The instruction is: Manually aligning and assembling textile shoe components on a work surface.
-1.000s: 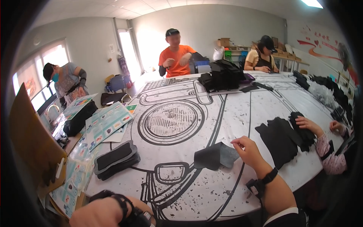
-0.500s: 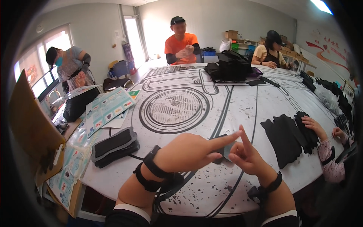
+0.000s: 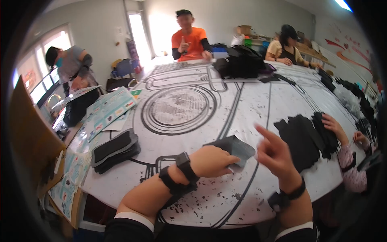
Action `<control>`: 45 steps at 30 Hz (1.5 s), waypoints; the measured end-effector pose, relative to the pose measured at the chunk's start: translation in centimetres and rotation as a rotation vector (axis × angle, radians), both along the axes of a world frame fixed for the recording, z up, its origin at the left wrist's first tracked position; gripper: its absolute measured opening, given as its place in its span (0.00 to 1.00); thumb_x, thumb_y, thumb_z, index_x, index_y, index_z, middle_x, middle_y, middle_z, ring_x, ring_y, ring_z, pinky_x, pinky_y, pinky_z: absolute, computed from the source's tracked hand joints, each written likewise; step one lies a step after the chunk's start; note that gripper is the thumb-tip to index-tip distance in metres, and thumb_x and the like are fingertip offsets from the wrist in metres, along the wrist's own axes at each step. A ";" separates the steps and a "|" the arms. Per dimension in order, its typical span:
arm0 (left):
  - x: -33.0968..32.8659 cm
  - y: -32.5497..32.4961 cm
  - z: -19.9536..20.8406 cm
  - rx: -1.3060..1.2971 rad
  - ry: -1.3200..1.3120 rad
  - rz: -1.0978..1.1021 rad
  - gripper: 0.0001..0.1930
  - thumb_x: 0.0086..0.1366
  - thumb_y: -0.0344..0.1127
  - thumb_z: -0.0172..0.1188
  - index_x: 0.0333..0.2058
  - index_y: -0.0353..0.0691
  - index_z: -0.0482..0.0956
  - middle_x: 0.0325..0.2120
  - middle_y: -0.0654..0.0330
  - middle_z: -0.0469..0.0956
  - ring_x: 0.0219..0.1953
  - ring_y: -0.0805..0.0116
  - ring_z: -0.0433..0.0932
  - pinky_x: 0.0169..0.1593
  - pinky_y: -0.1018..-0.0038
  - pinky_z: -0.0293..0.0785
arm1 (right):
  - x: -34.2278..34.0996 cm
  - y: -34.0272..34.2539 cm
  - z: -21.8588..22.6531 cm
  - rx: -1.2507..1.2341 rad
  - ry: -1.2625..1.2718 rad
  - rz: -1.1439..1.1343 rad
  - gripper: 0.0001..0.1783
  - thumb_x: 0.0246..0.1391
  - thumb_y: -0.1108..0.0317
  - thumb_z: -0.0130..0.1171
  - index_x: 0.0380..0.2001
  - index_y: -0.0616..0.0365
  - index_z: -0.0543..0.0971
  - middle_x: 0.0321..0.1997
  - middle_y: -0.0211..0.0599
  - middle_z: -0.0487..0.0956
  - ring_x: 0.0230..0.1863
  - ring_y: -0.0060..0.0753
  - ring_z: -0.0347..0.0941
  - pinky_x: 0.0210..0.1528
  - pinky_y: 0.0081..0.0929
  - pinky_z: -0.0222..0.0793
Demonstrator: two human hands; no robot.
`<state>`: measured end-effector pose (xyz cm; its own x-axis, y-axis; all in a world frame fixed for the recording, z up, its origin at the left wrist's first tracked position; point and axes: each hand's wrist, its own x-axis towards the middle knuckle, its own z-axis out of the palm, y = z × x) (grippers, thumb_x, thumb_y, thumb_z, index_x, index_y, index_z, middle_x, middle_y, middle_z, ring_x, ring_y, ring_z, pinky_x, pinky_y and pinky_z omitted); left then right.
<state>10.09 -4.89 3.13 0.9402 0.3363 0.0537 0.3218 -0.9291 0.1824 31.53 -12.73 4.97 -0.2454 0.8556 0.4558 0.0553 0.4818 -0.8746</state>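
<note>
My left hand [image 3: 211,161] is at the middle of the table, with its index finger and thumb closed at the near edge of a thin dark fabric piece [image 3: 242,150]. One face of the piece looks grey, the rest black, and my hand covers part of it. To its right, my right hand [image 3: 276,153] is raised above the table, slightly blurred. Its index finger stretches up and to the left while the other fingers curl in, holding nothing. Beyond it lies a spread of black fabric pieces [image 3: 298,141]. A stack of black and grey pads [image 3: 115,149] sits to the left.
Another person's hand [image 3: 332,125] rests on the black pieces at the right. A large black heap [image 3: 244,64] is at the far side. Printed sheets [image 3: 111,111] lie along the left edge. Across the table, a person in orange [image 3: 189,42] raises one finger.
My hands have come apart from fingertip contact. The left moved lower onto the dark fabric piece, which shows more now; the right stays raised. The person across has lifted a finger.
</note>
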 end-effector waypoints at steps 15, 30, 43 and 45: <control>0.9 0.4 -0.2 -0.012 0.137 0.151 0.19 0.63 0.49 0.54 0.48 0.46 0.73 0.20 0.57 0.78 0.27 0.56 0.79 0.32 0.63 0.74 | 0.1 -1.9 0.0 0.021 0.374 0.421 0.17 0.36 0.85 0.67 0.35 0.67 0.82 0.12 0.34 0.68 0.15 0.25 0.58 0.18 0.25 0.47; 1.5 -0.2 -0.5 0.064 -0.051 0.110 0.13 0.60 0.43 0.58 0.35 0.40 0.69 0.15 0.58 0.75 0.21 0.56 0.77 0.25 0.63 0.72 | -2.3 -5.8 4.2 0.294 0.561 0.887 0.08 0.40 0.83 0.64 0.17 0.58 0.79 0.08 0.31 0.65 0.07 0.22 0.57 0.12 0.21 0.42; 1.4 -0.2 -0.1 0.101 -0.036 0.199 0.16 0.58 0.48 0.59 0.35 0.41 0.70 0.20 0.58 0.77 0.23 0.55 0.79 0.27 0.64 0.74 | -1.8 -1.2 0.2 -0.116 -0.395 -0.417 0.42 0.51 0.74 0.56 0.68 0.52 0.52 0.10 0.26 0.65 0.13 0.16 0.57 0.21 0.18 0.58; 1.0 -0.4 0.0 0.108 -0.038 0.223 0.17 0.58 0.49 0.59 0.35 0.41 0.70 0.20 0.57 0.78 0.23 0.55 0.79 0.27 0.65 0.74 | -1.1 0.1 -0.7 -0.084 -0.507 -0.583 0.34 0.52 0.70 0.58 0.63 0.55 0.63 0.16 0.30 0.71 0.17 0.19 0.62 0.23 0.20 0.61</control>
